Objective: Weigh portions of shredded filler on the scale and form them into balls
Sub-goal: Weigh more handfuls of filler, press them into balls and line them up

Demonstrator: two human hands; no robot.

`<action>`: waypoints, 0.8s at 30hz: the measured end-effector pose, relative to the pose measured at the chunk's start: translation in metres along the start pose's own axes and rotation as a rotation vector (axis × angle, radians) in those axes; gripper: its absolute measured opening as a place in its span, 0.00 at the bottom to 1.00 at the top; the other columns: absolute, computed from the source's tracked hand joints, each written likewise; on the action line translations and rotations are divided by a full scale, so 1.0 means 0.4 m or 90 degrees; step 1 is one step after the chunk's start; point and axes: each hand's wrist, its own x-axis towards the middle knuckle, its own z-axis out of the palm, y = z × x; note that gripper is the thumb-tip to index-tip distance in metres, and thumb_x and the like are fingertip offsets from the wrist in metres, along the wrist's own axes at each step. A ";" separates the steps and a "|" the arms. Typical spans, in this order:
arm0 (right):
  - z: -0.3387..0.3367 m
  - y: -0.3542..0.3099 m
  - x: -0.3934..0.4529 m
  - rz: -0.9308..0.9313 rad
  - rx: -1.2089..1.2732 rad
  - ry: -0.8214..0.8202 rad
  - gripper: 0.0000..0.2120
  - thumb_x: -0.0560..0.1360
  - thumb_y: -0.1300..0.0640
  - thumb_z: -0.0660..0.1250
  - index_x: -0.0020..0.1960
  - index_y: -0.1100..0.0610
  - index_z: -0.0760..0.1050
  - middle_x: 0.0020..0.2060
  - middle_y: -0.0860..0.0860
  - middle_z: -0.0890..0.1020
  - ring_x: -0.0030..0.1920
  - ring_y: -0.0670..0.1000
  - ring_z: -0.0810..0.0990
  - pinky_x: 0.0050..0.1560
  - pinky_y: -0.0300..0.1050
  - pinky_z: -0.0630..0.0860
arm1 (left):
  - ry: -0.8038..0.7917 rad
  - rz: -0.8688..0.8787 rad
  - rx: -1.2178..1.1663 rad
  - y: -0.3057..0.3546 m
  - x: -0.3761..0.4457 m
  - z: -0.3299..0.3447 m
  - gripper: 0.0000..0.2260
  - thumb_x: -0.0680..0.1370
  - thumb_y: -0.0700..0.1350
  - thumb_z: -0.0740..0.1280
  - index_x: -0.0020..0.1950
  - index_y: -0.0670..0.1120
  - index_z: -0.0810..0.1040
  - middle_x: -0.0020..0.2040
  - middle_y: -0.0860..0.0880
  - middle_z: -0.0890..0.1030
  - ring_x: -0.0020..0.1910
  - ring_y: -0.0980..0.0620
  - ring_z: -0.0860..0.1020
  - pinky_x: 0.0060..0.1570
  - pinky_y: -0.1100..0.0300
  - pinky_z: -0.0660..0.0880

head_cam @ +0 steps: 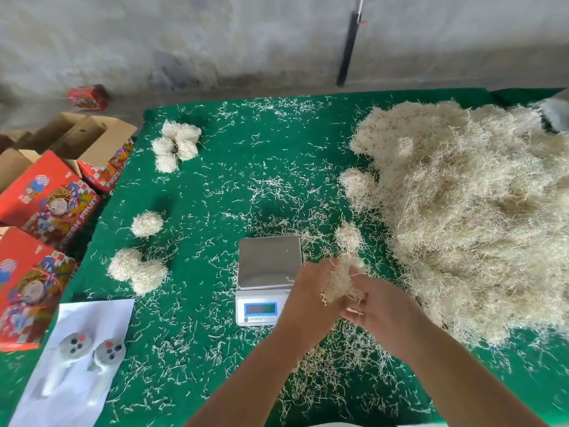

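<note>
A small silver scale (268, 262) stands mid-table with a bare steel pan and a lit blue display. Just right of it, my left hand (308, 298) and my right hand (377, 306) cup a pale wad of shredded filler (343, 280) between them, fingers curled round it. A big loose heap of the same filler (471, 211) covers the table's right side. Finished balls lie on the left: a cluster of several (175, 144) at the back, a single ball (147, 223), and a pair (138, 271) nearer me.
The green table cloth (215, 186) is littered with loose strands. Red printed cartons (46, 198) and open brown boxes stand off the left edge. A white sheet with two grey objects (77, 352) lies at the front left. A concrete wall rises behind.
</note>
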 end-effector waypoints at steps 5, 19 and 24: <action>-0.015 0.081 0.073 0.068 -0.077 -0.031 0.31 0.82 0.39 0.63 0.78 0.55 0.66 0.70 0.59 0.78 0.68 0.60 0.79 0.74 0.65 0.71 | 0.132 -0.139 -0.110 -0.162 0.087 -0.108 0.24 0.78 0.41 0.75 0.71 0.54 0.74 0.58 0.57 0.81 0.51 0.59 0.81 0.36 0.74 0.76; -0.215 0.294 0.112 0.150 -0.121 0.085 0.28 0.74 0.44 0.69 0.69 0.57 0.76 0.57 0.58 0.87 0.57 0.58 0.87 0.63 0.58 0.80 | 0.191 -0.276 -0.088 -0.409 0.259 -0.253 0.21 0.76 0.46 0.79 0.67 0.48 0.79 0.57 0.50 0.82 0.43 0.46 0.87 0.43 0.46 0.86; -0.218 0.297 0.136 0.146 -0.119 0.093 0.28 0.73 0.42 0.69 0.67 0.59 0.77 0.57 0.58 0.87 0.57 0.58 0.87 0.60 0.57 0.80 | 0.275 -0.254 0.036 -0.464 0.175 -0.304 0.15 0.76 0.50 0.76 0.62 0.51 0.82 0.54 0.56 0.84 0.47 0.49 0.85 0.50 0.47 0.83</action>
